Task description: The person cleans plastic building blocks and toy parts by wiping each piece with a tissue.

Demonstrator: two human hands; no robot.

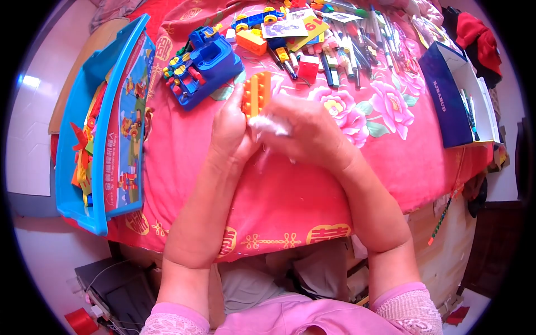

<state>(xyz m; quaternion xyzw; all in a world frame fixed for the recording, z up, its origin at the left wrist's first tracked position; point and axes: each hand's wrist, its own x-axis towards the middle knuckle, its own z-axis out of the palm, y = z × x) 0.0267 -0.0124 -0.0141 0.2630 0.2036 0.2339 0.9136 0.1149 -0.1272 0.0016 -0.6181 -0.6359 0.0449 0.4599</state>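
Observation:
An orange studded toy building block point(255, 96) is in my left hand point(230, 124), its studded side showing between my two hands. My left fingers are wrapped round its far side and partly hidden. A crumpled white tissue or cloth point(272, 126) is gripped in my right hand point(310, 129), pressed against the near end of the block. The right fingers are slightly blurred. Both hands are above the red flowered bed cover point(279, 190). Just beyond my left hand lies a blue toy piece point(209, 58) with small coloured parts on it.
A blue bin point(103, 218) with colourful blocks stands at the left. Several pens point(357, 53), a red block point(308, 67), an orange block point(251, 42) and cards point(283, 28) lie at the far side. A dark blue box point(441, 92) with brushes inside is at the right.

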